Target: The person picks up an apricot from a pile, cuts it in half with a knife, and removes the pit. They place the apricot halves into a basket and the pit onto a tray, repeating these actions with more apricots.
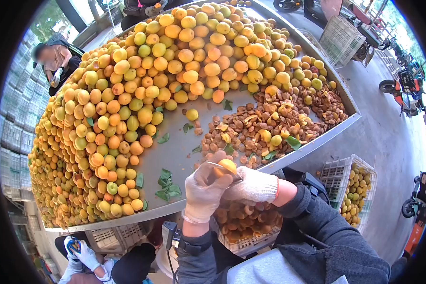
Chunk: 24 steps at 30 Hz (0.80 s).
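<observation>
Left hand (204,189), white glove: fingers clenched around a knife (221,166), blade laid against an apricot (228,165). Right hand (253,185), white glove: fingers grasping that apricot, held at the near edge of the table (175,158), above a crate of halved fruit (245,226). On table: large heap of apricots (128,104), pile of pits (265,125), loose leaves (167,185). Right of table: white crate of apricots (352,189). Lower left: another person's gloved hand (85,253).

Orange apricot (228,165), round, at table's near edge, w/ blade (217,165) against it.
</observation>
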Motion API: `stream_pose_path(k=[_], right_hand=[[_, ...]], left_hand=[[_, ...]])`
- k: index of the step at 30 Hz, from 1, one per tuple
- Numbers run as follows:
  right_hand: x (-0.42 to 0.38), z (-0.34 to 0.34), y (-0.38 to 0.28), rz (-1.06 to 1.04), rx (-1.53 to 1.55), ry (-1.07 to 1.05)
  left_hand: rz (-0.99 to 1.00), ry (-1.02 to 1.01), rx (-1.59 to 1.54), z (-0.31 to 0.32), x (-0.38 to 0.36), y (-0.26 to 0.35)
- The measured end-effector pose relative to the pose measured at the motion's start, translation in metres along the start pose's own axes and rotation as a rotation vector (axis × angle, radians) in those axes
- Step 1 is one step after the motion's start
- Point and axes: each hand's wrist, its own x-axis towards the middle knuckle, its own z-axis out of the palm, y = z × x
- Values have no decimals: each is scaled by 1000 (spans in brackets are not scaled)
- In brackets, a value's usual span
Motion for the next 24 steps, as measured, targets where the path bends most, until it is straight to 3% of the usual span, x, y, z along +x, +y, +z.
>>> stream_pose_path(k=[2,3,5,6,7,9,10,11,14,16,17,19,20,22,24], right_hand=[[20,-2,30,-639,-116,0],[8,-8,20,-643,-116,0],[-28,-19,-15,-233,122,127],[-33,-18,-20,-255,314,244],[-25,-17,-16,-252,314,242],[-4,-13,-6,-474,-28,524],[-3,-14,-7,-419,-187,525],[0,-14,-3,-432,-243,511],[2,-16,2,-441,-10,388],[0,-17,2,-434,152,353],[-4,-18,-2,-435,153,351],[-13,-22,-7,-319,345,238],[-12,-23,-3,-334,415,216],[-15,-26,-1,-358,468,149],[-26,-35,0,-308,391,-23]], left_hand=[[-61,74,-135,-1,-2,10],[-59,73,-132,-6,0,11],[18,219,-258,-16,4,9],[8,195,-198,-13,3,9],[6,198,-199,-9,3,5],[89,104,189,0,3,-10],[228,87,425,-3,5,-17],[226,77,424,-2,5,-19],[116,53,259,3,2,-11],[-118,52,-30,9,1,4],[-118,53,-27,7,1,2],[-205,133,-214,-1,3,-7],[-206,128,-214,-5,4,-11],[-141,53,-652,-15,6,-18],[-119,63,-673,-23,8,-22]])
